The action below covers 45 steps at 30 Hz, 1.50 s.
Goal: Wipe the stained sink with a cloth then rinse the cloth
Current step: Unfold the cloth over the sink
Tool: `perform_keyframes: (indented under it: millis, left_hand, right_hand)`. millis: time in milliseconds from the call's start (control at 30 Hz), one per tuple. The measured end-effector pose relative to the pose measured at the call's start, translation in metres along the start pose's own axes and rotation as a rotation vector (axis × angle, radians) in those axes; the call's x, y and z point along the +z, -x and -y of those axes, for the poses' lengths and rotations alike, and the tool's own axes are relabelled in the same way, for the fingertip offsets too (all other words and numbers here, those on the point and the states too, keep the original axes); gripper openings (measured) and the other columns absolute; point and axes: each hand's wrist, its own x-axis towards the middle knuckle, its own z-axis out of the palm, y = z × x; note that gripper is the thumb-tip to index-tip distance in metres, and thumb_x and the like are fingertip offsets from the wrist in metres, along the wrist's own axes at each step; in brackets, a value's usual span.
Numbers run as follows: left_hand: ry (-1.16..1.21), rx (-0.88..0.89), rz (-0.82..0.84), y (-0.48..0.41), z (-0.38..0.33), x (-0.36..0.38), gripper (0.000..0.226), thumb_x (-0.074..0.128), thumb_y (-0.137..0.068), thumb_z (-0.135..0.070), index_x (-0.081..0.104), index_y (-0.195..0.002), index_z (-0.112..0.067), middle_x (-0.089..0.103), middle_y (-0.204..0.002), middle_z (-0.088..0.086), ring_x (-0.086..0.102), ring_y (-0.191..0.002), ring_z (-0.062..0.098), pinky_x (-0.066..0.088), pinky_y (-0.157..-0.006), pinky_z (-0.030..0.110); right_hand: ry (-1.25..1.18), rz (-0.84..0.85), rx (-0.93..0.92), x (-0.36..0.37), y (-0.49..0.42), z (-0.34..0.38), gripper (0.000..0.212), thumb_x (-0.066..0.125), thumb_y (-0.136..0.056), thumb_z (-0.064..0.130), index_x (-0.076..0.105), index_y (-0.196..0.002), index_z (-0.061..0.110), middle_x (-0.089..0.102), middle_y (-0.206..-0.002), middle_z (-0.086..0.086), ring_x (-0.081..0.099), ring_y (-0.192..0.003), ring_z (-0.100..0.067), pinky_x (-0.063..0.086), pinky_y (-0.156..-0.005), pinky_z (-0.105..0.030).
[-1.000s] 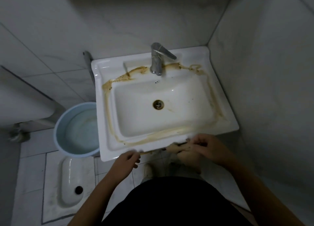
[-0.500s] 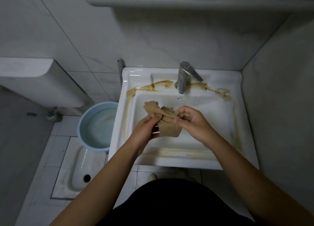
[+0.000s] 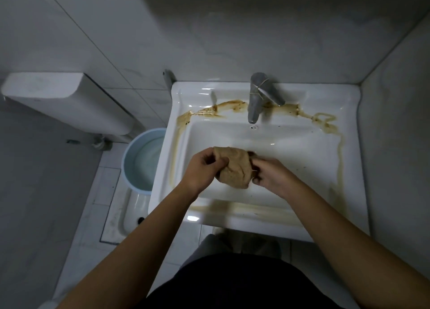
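A white rectangular sink (image 3: pixel 349 113) fills the middle of the view, with brown stains along its back ledge, left rim, right rim and front rim. A metal faucet (image 3: pixel 257 101) stands at the back centre. Over the basin I hold a crumpled tan cloth (image 3: pixel 235 169) between both hands. My left hand (image 3: pixel 204 169) grips its left side and my right hand (image 3: pixel 270 173) grips its right side. The drain is hidden behind the cloth and hands.
A light blue bucket (image 3: pixel 142 159) sits on the floor left of the sink. A white cistern (image 3: pixel 65 99) hangs on the left wall above a squat toilet pan (image 3: pixel 132 218). A tiled wall closes in on the right. A shelf edge runs along the top.
Both hands rose from the sink's front edge to over the basin with the cloth. The cloth went from spread and ragged to bunched between the hands. The camera tilted up.
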Motion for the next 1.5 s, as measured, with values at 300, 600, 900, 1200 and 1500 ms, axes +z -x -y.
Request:
perform_keyframes:
  millis: [300,600,900,1200,1500]
  left_hand:
    - [0.041,0.058,-0.064,-0.040,-0.002,-0.004,0.021,0.065,-0.097,-0.018,0.071,-0.092,0.001,0.072,-0.094,0.018,0.068,-0.083,0.014,0.057,-0.079,0.022]
    - [-0.176,-0.130,-0.087,-0.094,0.073,0.003,0.010,0.066,-0.094,-0.015,0.065,-0.099,-0.006,0.072,-0.091,0.009,0.074,-0.082,0.025,0.058,-0.073,0.040]
    - [-0.511,-0.071,0.209,-0.133,0.101,0.044,0.014,0.071,-0.090,-0.034,0.071,-0.089,-0.020,0.072,-0.083,-0.006,0.068,-0.079,0.013,0.051,-0.070,0.025]
    - [-0.272,-0.244,0.209,-0.124,0.105,0.079,0.007,0.069,-0.090,-0.013,0.074,-0.086,-0.011,0.070,-0.077,0.008,0.066,-0.074,0.024,0.057,-0.068,0.036]
    - [0.141,-0.189,0.018,-0.100,0.053,0.004,0.005,0.060,-0.097,-0.012,0.061,-0.093,-0.010,0.073,-0.092,0.015,0.071,-0.081,0.026,0.060,-0.072,0.037]
  right_hand:
    - [0.468,-0.329,-0.683,-0.002,0.019,0.037,0.007,0.065,-0.090,0.010,0.066,-0.084,0.010,0.067,-0.077,-0.003,0.064,-0.074,-0.015,0.049,-0.064,-0.025]
    - [0.831,-0.389,-0.241,-0.034,-0.063,-0.038,0.012,0.065,-0.086,0.021,0.063,-0.074,0.022,0.062,-0.075,0.003,0.059,-0.073,-0.018,0.041,-0.066,-0.028]
    - [0.766,-0.471,-0.299,-0.040,-0.087,-0.070,0.005,0.067,-0.089,0.019,0.068,-0.086,0.016,0.067,-0.082,0.000,0.061,-0.075,-0.016,0.050,-0.071,-0.030]
    - [0.690,-0.522,-0.423,-0.052,-0.069,-0.079,0.010,0.060,-0.093,0.013,0.055,-0.086,0.018,0.054,-0.074,0.012,0.053,-0.068,-0.008,0.039,-0.059,-0.024]
    - [0.642,-0.602,-0.545,-0.054,-0.033,-0.011,0.013,0.054,-0.095,0.012,0.053,-0.084,0.018,0.058,-0.071,0.006,0.056,-0.066,-0.011,0.044,-0.060,-0.027]
